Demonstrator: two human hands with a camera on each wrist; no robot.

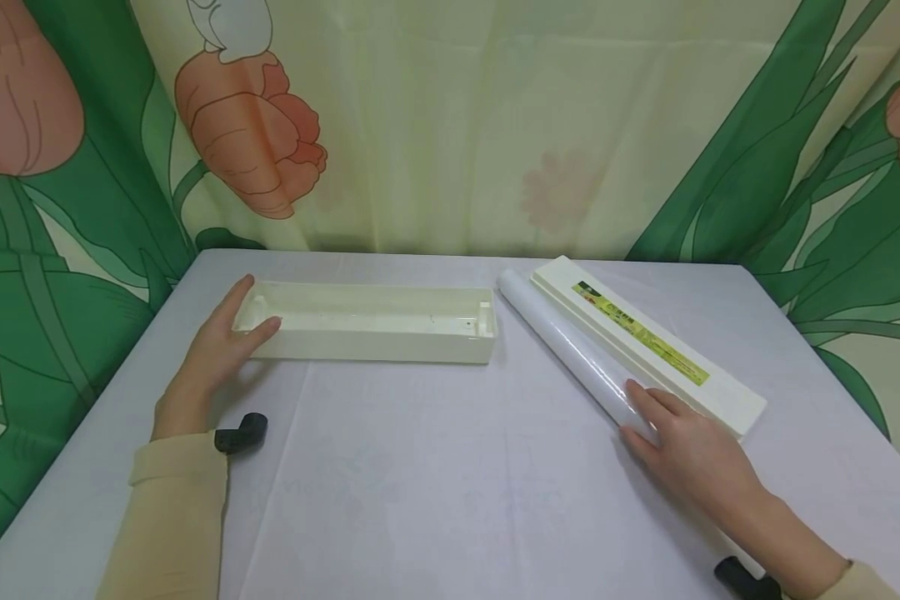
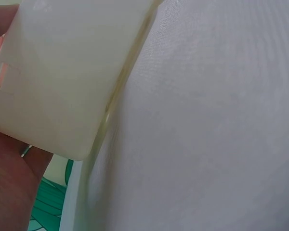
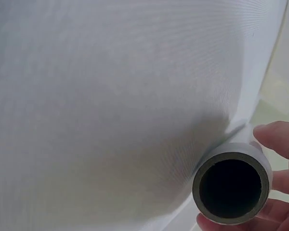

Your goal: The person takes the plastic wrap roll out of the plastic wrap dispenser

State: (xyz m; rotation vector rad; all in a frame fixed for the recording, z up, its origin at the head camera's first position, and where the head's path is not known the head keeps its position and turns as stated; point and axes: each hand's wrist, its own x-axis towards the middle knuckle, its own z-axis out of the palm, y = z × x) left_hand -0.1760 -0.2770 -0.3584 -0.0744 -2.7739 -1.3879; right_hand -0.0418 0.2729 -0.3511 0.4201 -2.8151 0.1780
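Note:
Toward the left of the table lies a long, open-topped off-white plastic box. My left hand grips its left end, thumb at the front wall and fingers at the far side. In the left wrist view, the box's end wall shows a small slot, with the palm beside it. On the right, my right hand holds the near end of a shiny roll of plastic wrap. The right wrist view looks into the roll's hollow cardboard core, with fingers curled round its side.
Right beside the roll lies a long white lid with a yellow-green label, slanted toward the near right. A white cloth covers the table. Behind it hangs a curtain printed with tulips and leaves. Black wrist camera mounts sit at both sleeves.

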